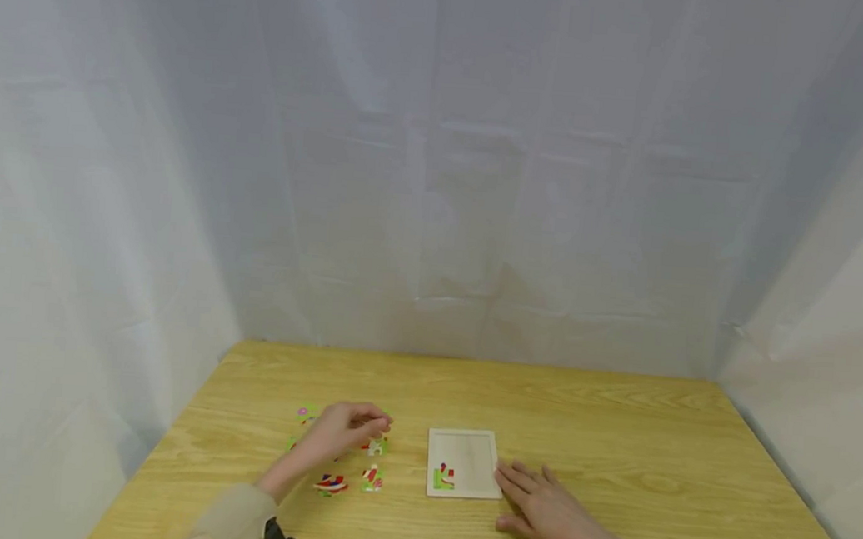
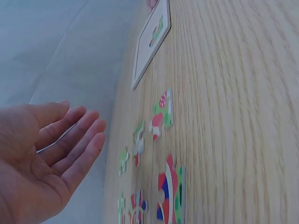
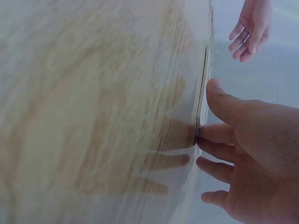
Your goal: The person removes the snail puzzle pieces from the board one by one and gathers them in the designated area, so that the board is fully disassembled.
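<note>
A square wooden puzzle tray (image 1: 473, 454) lies on the table, with one red and green jigsaw piece (image 1: 444, 481) in its near left corner. My right hand (image 1: 548, 511) has its fingers stretched out, and the fingertips are at the tray's right edge. Over the loose pieces to the left hovers my left hand (image 1: 345, 432). Its palm shows bare in the left wrist view, the fingers loosely bent with nothing between them. Nearest below it are a piece with a red and white pattern (image 2: 161, 116) and a blue, red and green piece (image 2: 172, 193). The left hand hides part of the group in the head view.
Several more colourful jigsaw pieces are spread left of the tray, among them one with a pink flower (image 1: 304, 412) at the far side. The wooden table (image 1: 616, 424) is bordered by hanging white sheets (image 1: 480, 223) at the back and both sides.
</note>
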Demonstrator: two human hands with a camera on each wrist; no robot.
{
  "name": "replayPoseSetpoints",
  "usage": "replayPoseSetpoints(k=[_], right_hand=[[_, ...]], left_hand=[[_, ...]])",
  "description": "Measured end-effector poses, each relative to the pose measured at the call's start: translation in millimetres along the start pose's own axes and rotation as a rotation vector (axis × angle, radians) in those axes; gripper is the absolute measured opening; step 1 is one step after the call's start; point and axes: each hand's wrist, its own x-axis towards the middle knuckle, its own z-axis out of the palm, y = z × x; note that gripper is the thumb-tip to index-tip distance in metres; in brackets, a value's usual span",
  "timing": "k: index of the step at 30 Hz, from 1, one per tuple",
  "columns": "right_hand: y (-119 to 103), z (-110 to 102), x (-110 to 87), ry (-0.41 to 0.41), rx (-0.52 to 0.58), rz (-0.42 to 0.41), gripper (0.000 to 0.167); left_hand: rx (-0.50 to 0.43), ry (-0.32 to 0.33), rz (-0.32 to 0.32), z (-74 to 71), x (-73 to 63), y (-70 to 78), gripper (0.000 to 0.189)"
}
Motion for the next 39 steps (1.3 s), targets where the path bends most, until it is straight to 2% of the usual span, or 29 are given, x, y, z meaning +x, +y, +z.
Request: replayPoseSetpoints(k=[3,9,16,20,29,39], right_hand=[[1.1,1.4,-0.2,-0.002,-0.003,0.004,0.068],[2.8,3.1,-0.6,0.002,-0.010,0.001,0.068],[3.2,2.7,-0.3,-0.010,0.004,0.003,0.068],[3.5,2.7,-0.6,-0.025,0.016,0.016,0.069],[4.0,4.3,-1.4,-0.006,-0.005,0.014,0.069],[2.9,2.9,-0.9,-0.006,0.001,0.016,0.068]], left_hand=[[0.004,-0.015,-0.010,9.1,7.0,4.6,0.031],[-0.045,-0.042,-0.002,28.0,19.0,13.9,0.029],[0.031,-0.053,0.044,45.6,32.4,16.4,0.025],[0.066,-0.086,0.065,55.1,38.0,15.5,0.023],[0.115,-0.187,0.088,73.8,40.7,17.4,0.020],[0.146,-0.192,0.061,80.6,39.8,21.3,0.017]])
